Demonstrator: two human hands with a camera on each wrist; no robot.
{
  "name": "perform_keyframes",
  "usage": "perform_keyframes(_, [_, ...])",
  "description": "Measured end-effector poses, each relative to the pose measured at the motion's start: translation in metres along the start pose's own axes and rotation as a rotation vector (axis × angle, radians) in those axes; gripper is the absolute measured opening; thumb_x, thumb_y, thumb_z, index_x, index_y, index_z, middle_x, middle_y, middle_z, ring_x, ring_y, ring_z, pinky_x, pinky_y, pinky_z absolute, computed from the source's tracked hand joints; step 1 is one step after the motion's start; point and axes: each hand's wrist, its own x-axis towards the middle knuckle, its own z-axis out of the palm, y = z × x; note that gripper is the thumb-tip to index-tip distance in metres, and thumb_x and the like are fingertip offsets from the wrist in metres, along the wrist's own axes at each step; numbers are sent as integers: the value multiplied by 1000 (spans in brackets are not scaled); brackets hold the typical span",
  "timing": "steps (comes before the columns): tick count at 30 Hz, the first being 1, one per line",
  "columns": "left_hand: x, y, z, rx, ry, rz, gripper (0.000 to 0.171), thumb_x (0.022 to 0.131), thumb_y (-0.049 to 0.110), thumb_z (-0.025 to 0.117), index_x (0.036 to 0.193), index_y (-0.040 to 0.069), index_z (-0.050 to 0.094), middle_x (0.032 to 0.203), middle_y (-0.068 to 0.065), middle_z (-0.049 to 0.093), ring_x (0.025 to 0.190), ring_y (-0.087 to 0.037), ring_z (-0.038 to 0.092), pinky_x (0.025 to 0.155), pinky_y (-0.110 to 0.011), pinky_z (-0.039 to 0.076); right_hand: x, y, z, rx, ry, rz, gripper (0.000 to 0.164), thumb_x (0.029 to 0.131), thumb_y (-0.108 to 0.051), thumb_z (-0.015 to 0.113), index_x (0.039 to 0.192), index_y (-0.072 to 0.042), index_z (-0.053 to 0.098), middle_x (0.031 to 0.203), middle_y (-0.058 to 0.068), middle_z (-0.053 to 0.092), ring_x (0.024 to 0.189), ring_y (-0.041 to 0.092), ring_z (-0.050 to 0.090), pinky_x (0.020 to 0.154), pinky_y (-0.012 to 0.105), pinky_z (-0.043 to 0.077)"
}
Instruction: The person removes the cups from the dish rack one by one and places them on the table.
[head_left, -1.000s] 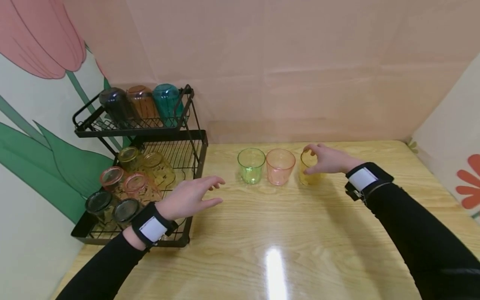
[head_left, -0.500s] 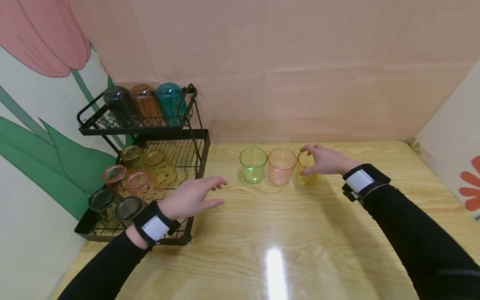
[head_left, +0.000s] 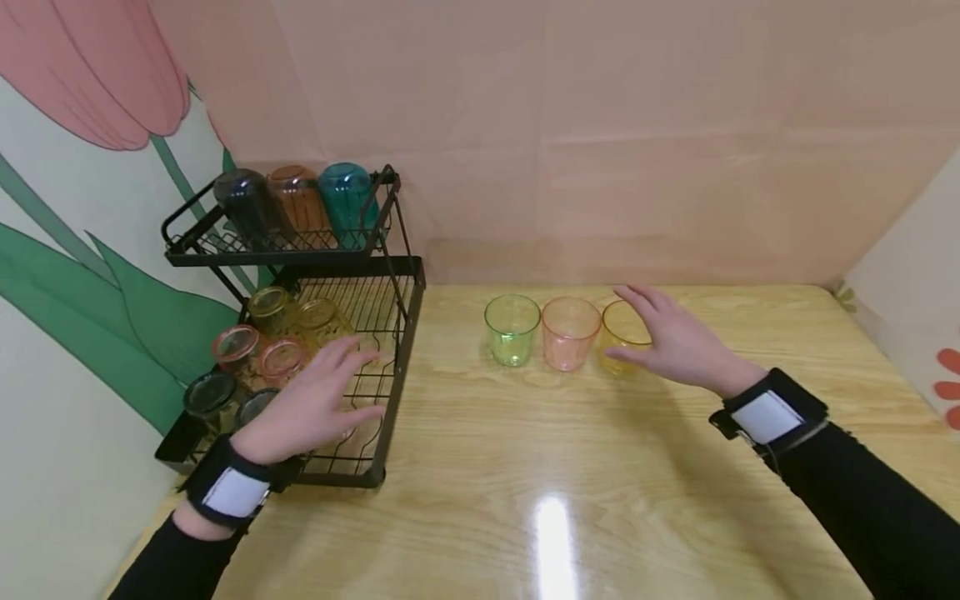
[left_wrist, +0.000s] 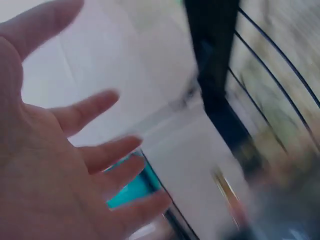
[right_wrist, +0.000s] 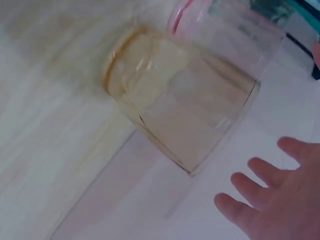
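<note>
Three clear tumblers stand upright in a row at the back of the table: a green glass (head_left: 512,342), a pink glass (head_left: 568,337) and a yellow glass (head_left: 617,354). My right hand (head_left: 686,343) is beside the yellow glass with fingers spread; in the right wrist view a gap shows between the fingers and the yellow glass (right_wrist: 175,100). Over the lower tier of the black rack (head_left: 397,367) hovers my left hand (head_left: 307,408), fingers apart and holding nothing. It partly covers the glasses there. Yellow glasses (head_left: 318,321), pink glasses (head_left: 238,346) and dark grey glasses (head_left: 210,396) sit upside down in that tier.
On the rack's upper tier (head_left: 270,257) stand upturned a dark glass (head_left: 243,200), a brown glass (head_left: 298,196) and a teal glass (head_left: 348,200). A pink-covered wall (head_left: 600,150) closes off the back of the wooden table (head_left: 480,450).
The yellow glass has come up next to the pink one, and my right hand has released it and opened. My left hand has moved left over the rack.
</note>
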Motion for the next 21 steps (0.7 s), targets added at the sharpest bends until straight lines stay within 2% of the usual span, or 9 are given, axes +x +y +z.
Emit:
perform_keyframes(3, [-23,-19,-9,20,47,-119,95,82,56,71,152,8,28,158,-24,10,143,-44,7,105,-70,15,-12,-3,3,20,56,-18,94,84,-46,74,154,-7,24,152,26,24,134,49,26,100,67,27])
perform_keyframes(6, [-43,-33,-13,34,62,-223,109,79,64,68,157,12,13,159,-23,-2,143,-44,-4,101,-75,8,-23,-5,8,23,92,-42,92,83,-43,76,152,-6,27,152,25,25,134,48,27,100,66,29])
perform_keyframes(11, [-58,-45,-9,42,57,-300,111,80,67,65,157,11,8,157,-29,1,141,-50,1,94,-79,14,-36,-7,9,24,111,-55,92,84,-42,76,154,-10,25,153,23,25,135,47,27,96,68,32])
perform_keyframes(16, [-63,-50,1,67,16,-288,107,83,66,62,157,9,11,157,-29,2,139,-53,9,91,-79,22,-41,-9,8,45,123,-50,93,83,-41,76,155,-12,24,153,23,26,134,47,28,95,68,32])
perform_keyframes(19, [-64,-50,5,34,-11,-288,103,84,64,62,156,9,13,157,-28,0,139,-54,8,75,-66,46,-45,-9,6,68,124,-38,94,83,-41,77,155,-14,23,153,22,25,134,47,28,94,69,32])
perform_keyframes(21, [-66,-50,7,8,-11,-290,100,85,62,63,155,6,18,157,-30,1,137,-56,9,55,-51,50,-47,-10,5,79,128,-30,94,83,-39,77,155,-15,23,153,21,25,134,46,27,94,69,32])
